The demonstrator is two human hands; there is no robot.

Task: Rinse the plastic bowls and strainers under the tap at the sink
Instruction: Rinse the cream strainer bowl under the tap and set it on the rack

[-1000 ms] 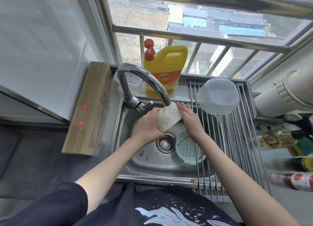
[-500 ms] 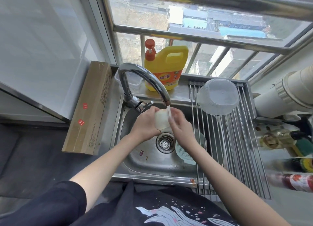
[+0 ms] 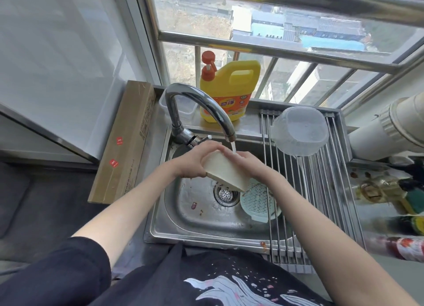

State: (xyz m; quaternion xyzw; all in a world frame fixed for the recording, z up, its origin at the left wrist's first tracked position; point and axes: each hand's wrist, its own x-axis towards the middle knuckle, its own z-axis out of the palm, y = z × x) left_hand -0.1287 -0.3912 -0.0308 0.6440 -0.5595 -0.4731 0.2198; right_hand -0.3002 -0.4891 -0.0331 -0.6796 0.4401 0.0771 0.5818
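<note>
Sink [image 3: 174, 225]; detergent jug [image 3: 229, 87], label unreadable

You hold a cream plastic bowl [image 3: 223, 169] tilted under the tap [image 3: 202, 109]; a pale green strainer [image 3: 258, 201] lies in the sink [image 3: 183, 218], right of the drain.

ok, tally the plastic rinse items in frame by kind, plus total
Cream bowl, held under the tap by both hands: 1
Clear bowl, upside down on the drying rack: 1
Pale green strainer, lying in the sink: 1
Total: 3
</note>
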